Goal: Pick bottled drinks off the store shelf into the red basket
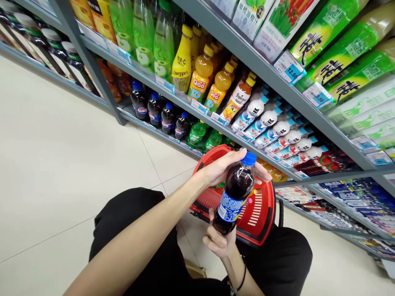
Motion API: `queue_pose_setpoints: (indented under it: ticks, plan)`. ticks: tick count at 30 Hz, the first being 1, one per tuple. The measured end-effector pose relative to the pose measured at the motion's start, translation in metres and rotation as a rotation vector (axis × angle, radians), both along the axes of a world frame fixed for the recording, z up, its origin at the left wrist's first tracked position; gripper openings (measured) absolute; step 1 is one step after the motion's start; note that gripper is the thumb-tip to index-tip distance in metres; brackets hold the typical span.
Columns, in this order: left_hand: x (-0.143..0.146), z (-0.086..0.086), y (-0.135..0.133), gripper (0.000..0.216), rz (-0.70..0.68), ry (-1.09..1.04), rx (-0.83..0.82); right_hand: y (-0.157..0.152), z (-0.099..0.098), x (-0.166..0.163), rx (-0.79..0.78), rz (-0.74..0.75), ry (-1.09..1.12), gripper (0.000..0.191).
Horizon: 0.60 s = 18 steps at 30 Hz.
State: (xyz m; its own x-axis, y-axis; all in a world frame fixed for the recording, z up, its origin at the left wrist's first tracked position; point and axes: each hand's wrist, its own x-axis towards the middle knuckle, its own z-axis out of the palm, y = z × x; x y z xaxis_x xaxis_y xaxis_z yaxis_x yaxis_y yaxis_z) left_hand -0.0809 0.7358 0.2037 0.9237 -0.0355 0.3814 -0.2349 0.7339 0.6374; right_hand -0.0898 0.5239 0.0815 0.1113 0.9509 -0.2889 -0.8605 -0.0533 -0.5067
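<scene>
I hold a dark cola bottle (236, 193) with a blue cap and a blue label, tilted, over a red shopping basket (262, 218) on the floor. My right hand (219, 241) grips the bottle's base from below; a dark band is on that wrist. My left hand (224, 165) reaches in from the lower left and clasps the bottle's neck just under the cap, thumb on the near side and fingers behind it. My knees in black trousers (129, 222) flank the basket.
Grey store shelves (216, 35) slant across the top and right, full of drinks: similar cola bottles (154, 109) on the bottom shelf, orange juice bottles (202, 76) above them, white bottles (268, 119) and green bottles (348, 45). Pale tiled floor (61, 156) lies to the left.
</scene>
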Motion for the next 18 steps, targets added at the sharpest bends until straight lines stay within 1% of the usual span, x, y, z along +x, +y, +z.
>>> queue_pose_setpoints:
  ticks: [4, 8, 11, 15, 18]
  plan:
    - [-0.001, -0.003, 0.001, 0.068, 0.038, -0.019, 0.063, -0.008, -0.024, -0.001, 0.116, 0.145, 0.115, 0.058]
    - [-0.002, -0.005, 0.004, 0.066, 0.057, -0.060, 0.105, -0.014, -0.041, 0.000, 0.138, 0.225, 0.147, 0.063]
    - [-0.002, -0.005, 0.004, 0.066, 0.064, -0.062, 0.112, -0.015, -0.046, 0.001, 0.183, 0.241, 0.173, 0.064]
    - [0.001, -0.007, 0.003, 0.068, 0.048, -0.046, 0.111, -0.013, -0.046, 0.001, 0.198, 0.243, 0.210, 0.065]
    - [0.003, -0.010, 0.002, 0.067, 0.045, -0.060, 0.113, -0.012, -0.043, 0.001, 0.284, 0.257, 0.267, 0.061]
